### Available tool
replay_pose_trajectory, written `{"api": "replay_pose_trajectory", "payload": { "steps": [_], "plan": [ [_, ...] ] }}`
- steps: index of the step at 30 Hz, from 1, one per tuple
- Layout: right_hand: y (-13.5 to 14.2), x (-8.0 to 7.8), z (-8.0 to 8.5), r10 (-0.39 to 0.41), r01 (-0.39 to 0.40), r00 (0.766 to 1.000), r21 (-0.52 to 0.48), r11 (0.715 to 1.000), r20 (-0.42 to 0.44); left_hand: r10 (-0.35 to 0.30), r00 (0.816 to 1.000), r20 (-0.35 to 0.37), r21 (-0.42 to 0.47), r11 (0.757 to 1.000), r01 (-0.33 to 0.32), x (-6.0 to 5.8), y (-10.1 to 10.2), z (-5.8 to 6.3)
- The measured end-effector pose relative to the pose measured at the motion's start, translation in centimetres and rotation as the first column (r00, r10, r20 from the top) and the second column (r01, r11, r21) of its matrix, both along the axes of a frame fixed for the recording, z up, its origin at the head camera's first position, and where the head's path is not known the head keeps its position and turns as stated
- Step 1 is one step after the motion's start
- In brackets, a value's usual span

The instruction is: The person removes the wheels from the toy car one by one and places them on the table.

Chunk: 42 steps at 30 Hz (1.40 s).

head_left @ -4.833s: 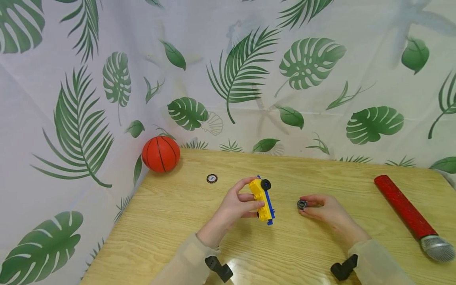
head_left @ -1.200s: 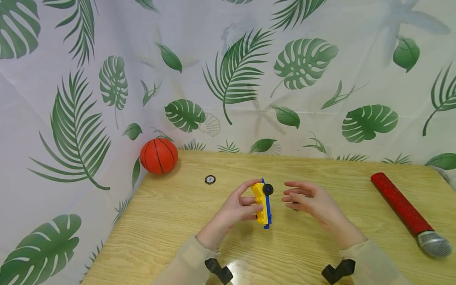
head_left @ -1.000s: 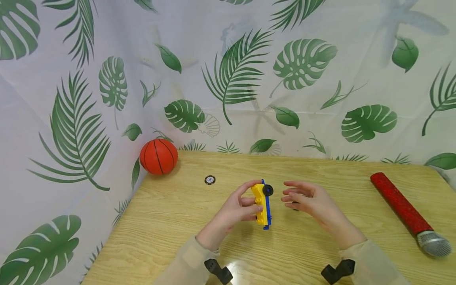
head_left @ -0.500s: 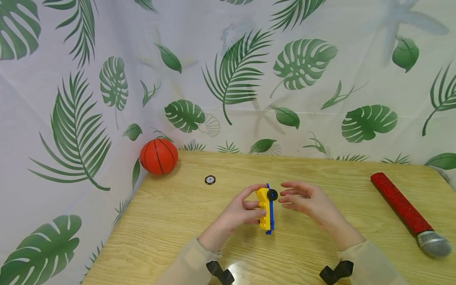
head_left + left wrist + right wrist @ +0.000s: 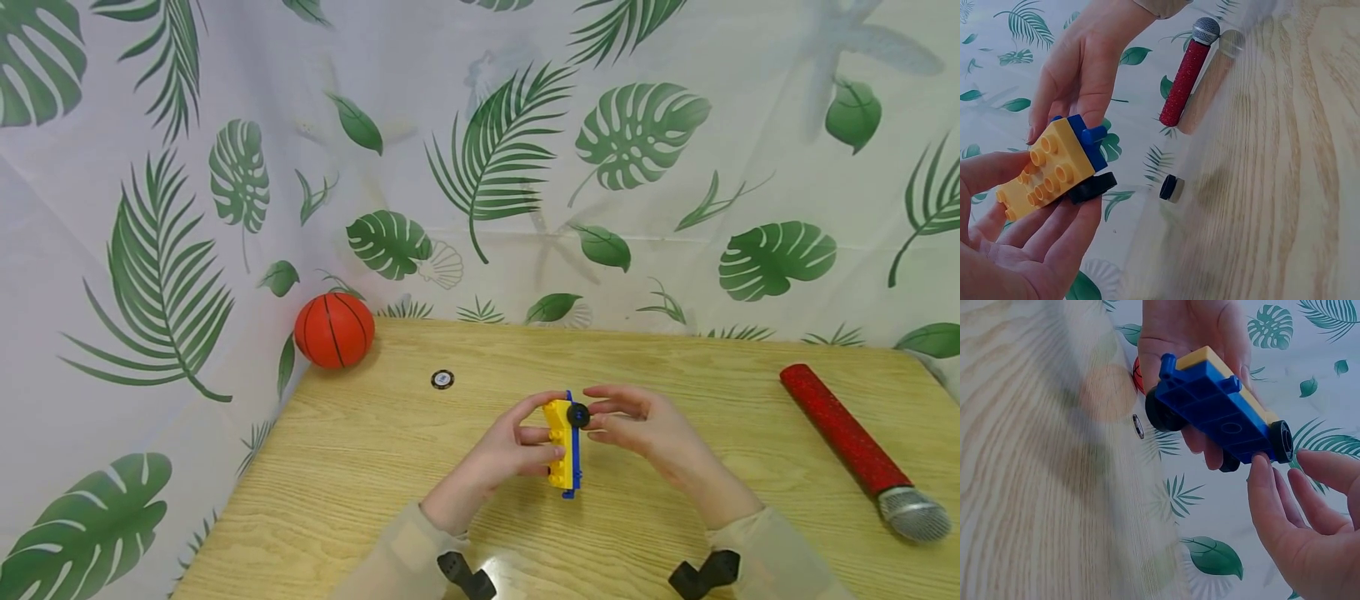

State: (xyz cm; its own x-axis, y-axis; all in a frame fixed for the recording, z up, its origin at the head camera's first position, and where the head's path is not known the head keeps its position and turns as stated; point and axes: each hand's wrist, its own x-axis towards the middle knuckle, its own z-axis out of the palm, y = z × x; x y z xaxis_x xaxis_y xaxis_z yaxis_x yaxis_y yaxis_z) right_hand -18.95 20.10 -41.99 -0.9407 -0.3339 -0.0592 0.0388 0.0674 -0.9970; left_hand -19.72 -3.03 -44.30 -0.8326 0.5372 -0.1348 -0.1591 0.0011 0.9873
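Observation:
My left hand point(image 5: 510, 446) holds a yellow and blue toy car point(image 5: 558, 454) on end above the table, its fingers and thumb around the yellow body. Studs point(image 5: 1063, 172) show on the yellow side in the left wrist view. The blue underside point(image 5: 1222, 419) faces my right hand point(image 5: 652, 425), with several black wheels on it. In the right wrist view, one fingertip of the right hand meets the underside beside a wheel point(image 5: 1282, 442), while others stand just off it with gaps between. A loose black wheel point(image 5: 1171, 187) lies on the table; the right hand hides it in the head view.
A small orange basketball point(image 5: 334, 331) sits at the table's back left corner. A poker chip point(image 5: 442, 380) lies flat to the right of it. On the right is a red microphone point(image 5: 855, 442) with a silver head. Leaf-printed cloth point(image 5: 487, 167) hangs behind.
Earlier my right hand held the loose wheel; it has since let it go on the table. The toy car has moved slightly right, and the right hand's fingers have come left to its wheel.

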Motion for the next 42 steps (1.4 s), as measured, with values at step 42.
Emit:
{"api": "replay_pose_trajectory", "payload": {
  "steps": [42],
  "plan": [
    [-0.35, -0.01, -0.34, -0.044, 0.044, 0.999, 0.211, 0.976, -0.004, -0.04, 0.999, 0.008, -0.066, 0.997, 0.041, 0.35, 0.83, 0.11]
  ]
}}
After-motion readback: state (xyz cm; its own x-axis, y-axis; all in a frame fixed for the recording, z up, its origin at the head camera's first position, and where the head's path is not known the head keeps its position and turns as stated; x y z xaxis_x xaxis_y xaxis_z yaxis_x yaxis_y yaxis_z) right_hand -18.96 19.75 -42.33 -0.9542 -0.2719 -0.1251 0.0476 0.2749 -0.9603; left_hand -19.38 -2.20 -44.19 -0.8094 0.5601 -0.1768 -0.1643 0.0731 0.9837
